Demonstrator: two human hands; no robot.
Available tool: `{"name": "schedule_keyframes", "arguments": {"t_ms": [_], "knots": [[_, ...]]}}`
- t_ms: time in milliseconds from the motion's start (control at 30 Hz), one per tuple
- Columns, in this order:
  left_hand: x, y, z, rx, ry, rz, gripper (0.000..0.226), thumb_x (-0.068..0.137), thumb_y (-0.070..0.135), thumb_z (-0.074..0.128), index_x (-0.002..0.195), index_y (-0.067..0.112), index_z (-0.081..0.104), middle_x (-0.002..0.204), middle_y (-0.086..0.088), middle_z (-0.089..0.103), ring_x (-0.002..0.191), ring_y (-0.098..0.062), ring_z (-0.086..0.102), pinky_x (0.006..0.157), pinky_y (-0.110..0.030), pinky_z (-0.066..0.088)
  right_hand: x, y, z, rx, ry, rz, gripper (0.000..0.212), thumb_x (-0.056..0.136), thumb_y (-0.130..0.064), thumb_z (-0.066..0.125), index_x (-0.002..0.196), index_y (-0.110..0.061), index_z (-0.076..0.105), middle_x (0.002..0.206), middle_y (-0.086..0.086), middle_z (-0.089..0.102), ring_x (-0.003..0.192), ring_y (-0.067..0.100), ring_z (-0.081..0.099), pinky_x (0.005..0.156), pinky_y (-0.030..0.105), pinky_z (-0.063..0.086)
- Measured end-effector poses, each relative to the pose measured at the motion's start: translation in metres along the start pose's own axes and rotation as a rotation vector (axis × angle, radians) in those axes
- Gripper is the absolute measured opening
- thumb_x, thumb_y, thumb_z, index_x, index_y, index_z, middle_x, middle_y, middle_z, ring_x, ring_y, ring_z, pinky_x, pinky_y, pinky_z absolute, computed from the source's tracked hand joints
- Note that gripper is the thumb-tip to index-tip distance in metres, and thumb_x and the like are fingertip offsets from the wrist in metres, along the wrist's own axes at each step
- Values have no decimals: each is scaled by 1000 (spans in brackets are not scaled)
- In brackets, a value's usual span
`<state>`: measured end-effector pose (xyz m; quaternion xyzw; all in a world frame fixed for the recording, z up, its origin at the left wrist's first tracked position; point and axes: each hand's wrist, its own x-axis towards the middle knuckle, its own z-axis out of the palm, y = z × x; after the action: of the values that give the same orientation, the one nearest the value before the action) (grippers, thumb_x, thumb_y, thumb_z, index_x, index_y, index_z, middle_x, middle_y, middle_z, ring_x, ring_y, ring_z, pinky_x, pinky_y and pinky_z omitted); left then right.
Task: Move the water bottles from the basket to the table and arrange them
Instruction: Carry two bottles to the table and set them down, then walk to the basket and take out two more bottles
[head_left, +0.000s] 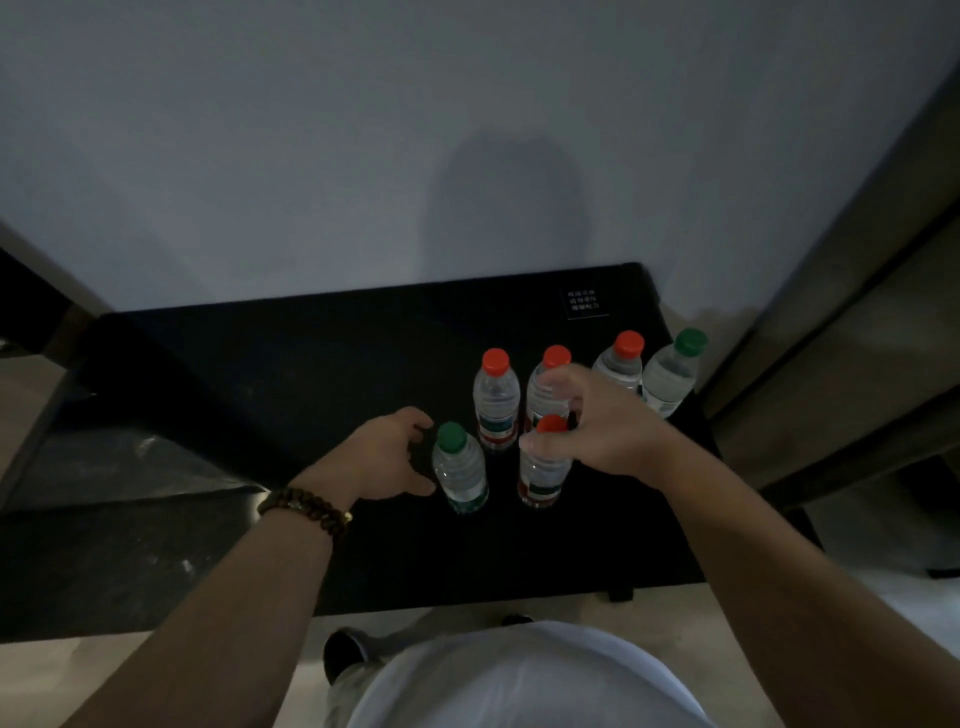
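Observation:
Six clear water bottles stand upright on the black table (311, 364). Three red-capped bottles (496, 395) (550, 374) (623, 358) and a green-capped one (675, 371) form a back row toward the right edge. In front stand a green-capped bottle (460, 470) and a red-capped bottle (543, 473). My left hand (387, 454) is cupped just left of the front green-capped bottle, thumb tip at its side, with a gap at the palm. My right hand (597, 426) reaches over the front red-capped bottle, with index finger and thumb round its neck. No basket shows.
A grey wall rises right behind the table. A small white printed label (586, 301) lies on the table's back right corner. Something dark and shiny, like black plastic film (119, 467), lies at the left. Dark panels (857, 312) stand at the right.

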<state>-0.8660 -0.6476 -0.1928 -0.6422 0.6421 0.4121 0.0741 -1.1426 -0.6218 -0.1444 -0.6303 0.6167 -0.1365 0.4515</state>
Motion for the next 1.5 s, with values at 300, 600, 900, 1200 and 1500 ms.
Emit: {"name": "schedule_keyframes", "arguments": {"t_ms": [300, 600, 900, 1200, 1500], "knots": [[-41, 17, -47, 4, 228, 64, 57, 88, 36, 79, 138, 28, 53, 126, 4, 65, 107, -11, 63, 91, -29, 53, 8, -62, 1, -167, 106, -96, 42, 95, -48, 67, 131, -30, 57, 119, -10, 65, 101, 6, 62, 79, 24, 48], [-90, -32, -48, 63, 301, -66, 50, 95, 41, 69, 139, 24, 53, 128, 2, 65, 111, -13, 63, 101, -31, 51, 21, -123, 60, -228, 96, -201, 43, 100, -42, 63, 138, -24, 59, 130, -6, 65, 114, 9, 62, 99, 33, 53], [-156, -153, -55, -47, 411, -259, 47, 98, 41, 65, 140, 24, 54, 128, 3, 68, 111, -15, 65, 93, -29, 52, 49, -212, 187, -331, -160, -267, 47, 98, -39, 65, 142, -30, 53, 132, -9, 63, 112, 8, 62, 91, 28, 51], [-213, -375, -91, -155, 487, -413, 43, 94, 43, 70, 132, 26, 58, 120, 3, 68, 105, -18, 65, 93, -38, 56, 85, -320, 382, -570, -335, -274, 53, 98, -44, 63, 147, -29, 49, 131, -5, 64, 108, 13, 65, 74, 26, 48], [-333, -596, -137, -209, 462, -599, 50, 97, 51, 61, 138, 23, 52, 125, -1, 68, 110, -23, 66, 92, -39, 56, 82, -481, 573, -713, -471, -273, 51, 99, -43, 63, 146, -27, 50, 136, -3, 62, 116, 17, 63, 90, 34, 54]]}}
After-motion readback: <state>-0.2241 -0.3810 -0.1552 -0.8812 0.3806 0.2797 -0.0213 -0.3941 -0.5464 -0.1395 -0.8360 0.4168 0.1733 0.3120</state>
